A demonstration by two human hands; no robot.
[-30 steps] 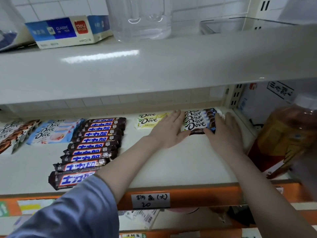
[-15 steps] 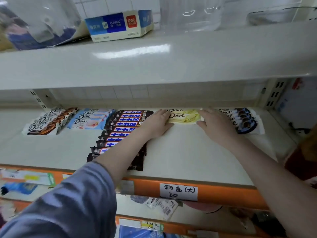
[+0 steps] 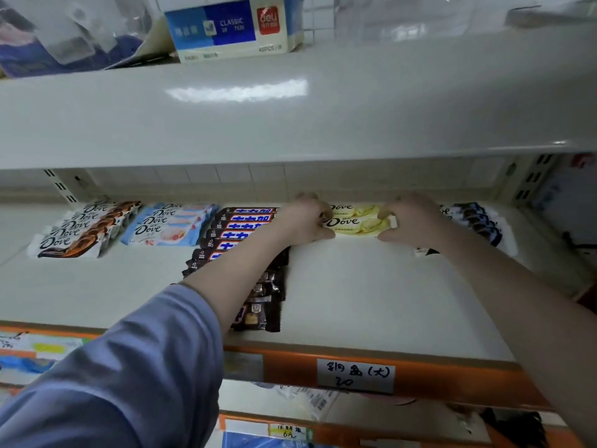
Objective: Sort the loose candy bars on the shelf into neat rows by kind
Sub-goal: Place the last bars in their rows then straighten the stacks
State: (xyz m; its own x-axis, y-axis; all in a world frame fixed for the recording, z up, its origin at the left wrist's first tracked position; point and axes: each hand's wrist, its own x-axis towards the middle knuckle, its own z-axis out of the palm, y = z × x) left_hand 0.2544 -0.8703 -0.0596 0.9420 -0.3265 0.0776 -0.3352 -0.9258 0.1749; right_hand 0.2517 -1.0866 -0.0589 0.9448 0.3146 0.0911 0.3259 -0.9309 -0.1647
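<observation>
At the back of the white shelf [image 3: 371, 295] lie two yellow Dove bars [image 3: 357, 219], one behind the other. My left hand [image 3: 307, 221] grips their left ends and my right hand [image 3: 410, 221] grips their right ends, fingers curled. Left of my left arm runs a long row of dark brown bars with blue lettering [image 3: 239, 234]. Further left sit a light blue Dove row [image 3: 168, 229] and a brown and white Dove row [image 3: 82, 229]. Behind my right arm is a dark blue and white Dove stack [image 3: 475, 221].
An upper shelf [image 3: 290, 101] hangs low over the bars and carries a blue and white box [image 3: 232, 27] and clear plastic items. The orange front rail bears a handwritten price tag [image 3: 355, 375]. Lower shelves with labels show below.
Both hands moved from the dark blue Dove stack at the right to the yellow Dove bars, then curled round their ends. The view swung left and drew closer.
</observation>
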